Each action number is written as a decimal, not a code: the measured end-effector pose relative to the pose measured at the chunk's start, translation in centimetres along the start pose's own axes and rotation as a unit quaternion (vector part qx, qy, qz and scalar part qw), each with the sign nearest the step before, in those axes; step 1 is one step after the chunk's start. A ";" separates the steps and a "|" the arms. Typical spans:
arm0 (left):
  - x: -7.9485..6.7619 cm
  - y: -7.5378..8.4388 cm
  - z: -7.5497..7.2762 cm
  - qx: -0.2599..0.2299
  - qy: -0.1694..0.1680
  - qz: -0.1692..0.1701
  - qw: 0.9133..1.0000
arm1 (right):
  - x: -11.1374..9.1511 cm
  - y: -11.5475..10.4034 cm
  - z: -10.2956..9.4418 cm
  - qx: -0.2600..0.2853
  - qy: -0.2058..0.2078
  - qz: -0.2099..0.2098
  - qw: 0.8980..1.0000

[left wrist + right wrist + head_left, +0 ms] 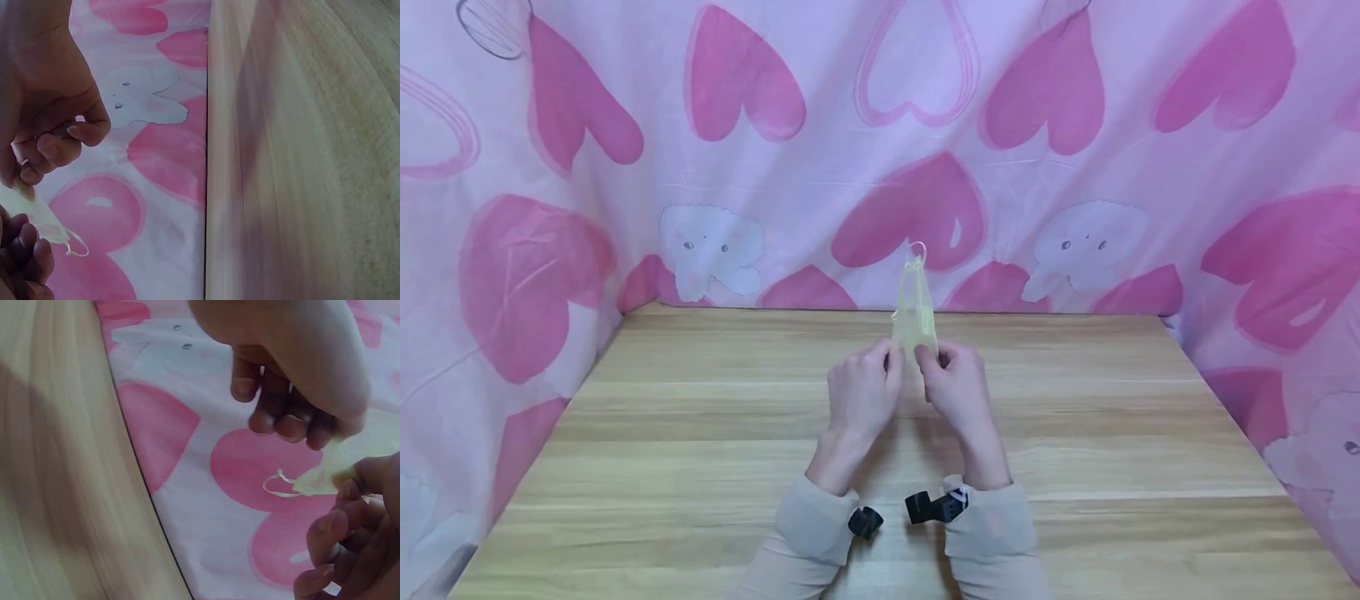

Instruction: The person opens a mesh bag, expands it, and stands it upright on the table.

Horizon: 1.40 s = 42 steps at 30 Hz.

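Cloth [910,208] at back and both sides, pink hearts and pale cartoon animals. Table [685,467] below it, light wood grain. Light sleeves [992,533] reach in over the near edge. Left hand [861,392]: thumb and finger pinched on the bag's left edge. Right hand [957,385]: same pinch, right edge. Bag [914,296], sheer pale yellow, held up between them, narrow end pointing away from the person. Black clips [865,522] at both cuffs. Thin loop [918,247] at the bag's far tip.

Curtained-off workspace, heart-print cloth [827,158], wood-grain table [677,450]
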State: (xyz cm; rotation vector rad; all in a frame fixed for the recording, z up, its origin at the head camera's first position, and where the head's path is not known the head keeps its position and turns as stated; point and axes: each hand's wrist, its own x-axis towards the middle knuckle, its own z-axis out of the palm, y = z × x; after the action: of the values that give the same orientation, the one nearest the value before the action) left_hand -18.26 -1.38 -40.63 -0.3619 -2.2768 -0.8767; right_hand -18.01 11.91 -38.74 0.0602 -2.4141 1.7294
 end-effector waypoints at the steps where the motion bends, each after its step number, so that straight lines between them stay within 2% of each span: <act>1: 0.0 0.0 0.0 -0.001 -0.001 0.000 1.000 | 0.0 0.0 0.1 0.000 0.009 -0.001 1.000; 4: 0.0 0.1 0.0 -0.006 -0.009 0.003 1.000 | 0.1 0.2 0.1 0.003 0.026 0.003 1.000; 6: 0.0 0.1 0.1 -0.010 -0.017 0.004 1.000 | 0.1 0.2 -0.2 0.013 0.023 0.010 1.000; 12: -0.2 0.3 0.1 -0.017 -0.032 0.002 0.999 | 0.2 0.6 -1.1 0.009 -0.047 -0.003 0.999; 14: -0.3 0.3 0.1 -0.019 -0.039 0.005 0.999 | 0.1 0.6 -1.2 0.004 -0.056 -0.004 0.998; 21: -0.4 0.6 0.2 -0.034 -0.073 0.017 0.997 | -0.1 0.6 -1.1 -0.005 -0.022 0.037 0.999; 27: -0.4 0.4 0.2 -0.024 -0.066 0.015 0.997 | 0.0 0.8 -1.2 -0.007 0.008 0.044 0.999; 33: -0.3 0.2 0.2 -0.018 -0.058 0.018 0.998 | 0.1 0.9 -1.3 -0.009 0.007 0.049 0.999; 38: -0.1 0.2 0.1 -0.033 -0.048 0.011 0.998 | 0.1 0.9 -1.6 -0.014 -0.015 0.044 0.999; 42: 0.0 0.3 0.0 -0.039 -0.033 0.014 0.999 | 0.1 0.9 -1.7 -0.035 -0.056 0.034 0.997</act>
State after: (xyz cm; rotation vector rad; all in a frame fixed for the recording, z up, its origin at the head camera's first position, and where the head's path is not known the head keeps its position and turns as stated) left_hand -18.08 -1.11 -40.50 -0.4614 -2.2964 -0.9535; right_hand -18.07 13.77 -39.04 0.0678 -2.5833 1.7112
